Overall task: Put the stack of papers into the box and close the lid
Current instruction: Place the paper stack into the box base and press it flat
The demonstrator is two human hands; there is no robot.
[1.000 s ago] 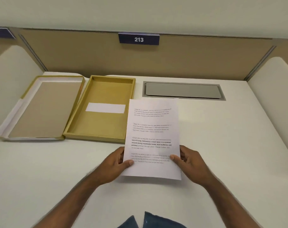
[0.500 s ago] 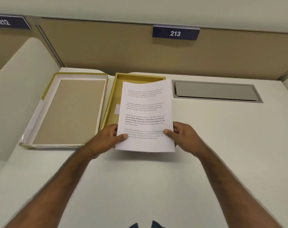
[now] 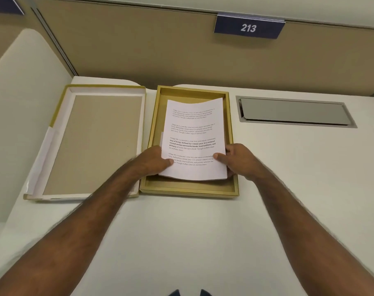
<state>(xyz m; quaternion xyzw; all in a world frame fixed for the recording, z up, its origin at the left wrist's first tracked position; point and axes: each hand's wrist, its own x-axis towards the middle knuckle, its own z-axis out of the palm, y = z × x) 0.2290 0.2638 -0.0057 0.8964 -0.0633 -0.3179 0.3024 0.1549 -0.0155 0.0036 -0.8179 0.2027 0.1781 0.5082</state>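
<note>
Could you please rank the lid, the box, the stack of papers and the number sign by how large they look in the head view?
1. lid and box: alike, unsure.
3. stack of papers
4. number sign

We have one view only — a head camera, looking forward and down, close over the bench (image 3: 203,231).

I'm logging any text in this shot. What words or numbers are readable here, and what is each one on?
"213": white digits on the blue sign on the partition.
"way of living. Defined by a slower pace. It is centered around strong community bonds, local traditions, and primary": bold lines on the papers.
The papers' other lines: too small.
Second blue sign, top left: cut off, unreadable.
</note>
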